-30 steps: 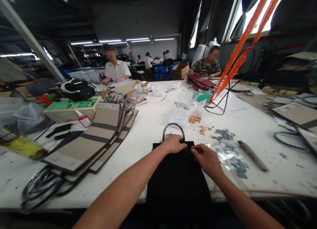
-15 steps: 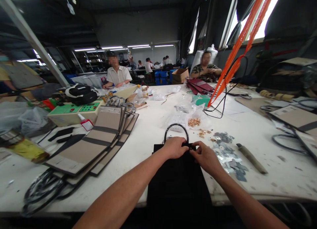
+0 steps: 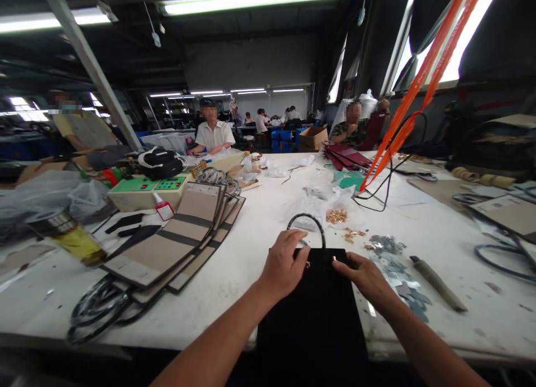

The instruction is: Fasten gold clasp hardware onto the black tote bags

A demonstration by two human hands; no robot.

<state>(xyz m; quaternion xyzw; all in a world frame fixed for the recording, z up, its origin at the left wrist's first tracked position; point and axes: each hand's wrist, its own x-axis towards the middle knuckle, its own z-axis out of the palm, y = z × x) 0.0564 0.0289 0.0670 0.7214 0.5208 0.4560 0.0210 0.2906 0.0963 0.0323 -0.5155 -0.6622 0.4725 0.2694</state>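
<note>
A flat black bag [image 3: 312, 314] with a round black handle [image 3: 307, 222] lies on the white table's near edge, in front of me. My left hand [image 3: 285, 264] rests on its top left corner, fingers reaching toward the handle, thumb near a small gold stud [image 3: 308, 264]. My right hand [image 3: 365, 276] presses the top right edge, fingertips beside a second gold stud [image 3: 334, 258]. Both hands lie fairly flat on the bag.
Fanned tan boards with black bands [image 3: 178, 236] lie left, black cords [image 3: 98, 309] in front of them. Gold fittings [image 3: 337, 215], silver pieces [image 3: 387, 247] and a tool [image 3: 438, 275] lie to the right. Orange straps [image 3: 412, 91] hang above. People sit at the table's far end.
My hands have spread apart from pinching together at the bag's top middle; now two gold studs show on the bag. The view has tilted upward.
</note>
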